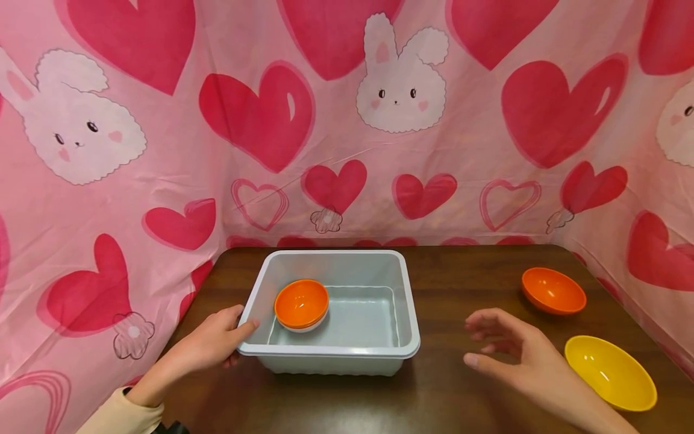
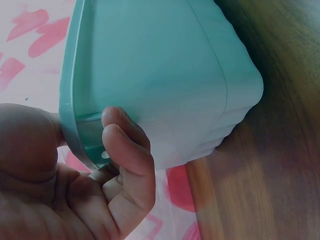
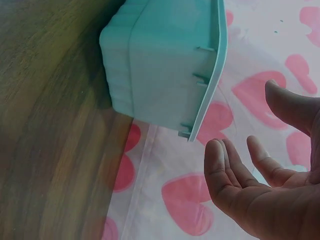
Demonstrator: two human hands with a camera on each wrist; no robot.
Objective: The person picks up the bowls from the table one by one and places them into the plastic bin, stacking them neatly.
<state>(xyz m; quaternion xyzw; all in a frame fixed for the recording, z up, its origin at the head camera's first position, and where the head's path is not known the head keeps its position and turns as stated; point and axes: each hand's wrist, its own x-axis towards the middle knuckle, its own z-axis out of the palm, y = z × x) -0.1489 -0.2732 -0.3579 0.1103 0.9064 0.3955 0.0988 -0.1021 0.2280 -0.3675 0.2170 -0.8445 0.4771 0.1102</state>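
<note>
A pale grey-blue plastic basin [image 1: 352,351] stands on the dark table. My left hand [image 1: 214,337] grips its left rim near the front corner, thumb over the edge; in the left wrist view the fingers [image 2: 131,152] curl under the rim [image 2: 67,100]. Inside the basin, toward the left, an orange bowl [image 1: 301,303] sits on a white-bottomed one whose lower edge shows beneath it. To the right of the basin my right hand [image 1: 512,349] is held in the air with fingers loosely bent and nothing in them. The right wrist view shows it apart from the basin's wall [image 3: 165,75].
On the right of the table [image 1: 461,271] lie an orange bowl [image 1: 553,292] at the back and a yellow bowl [image 1: 609,372] nearer the front, beside my right forearm. A pink cloth [image 1: 336,138] with hearts and rabbits hangs behind and along both sides.
</note>
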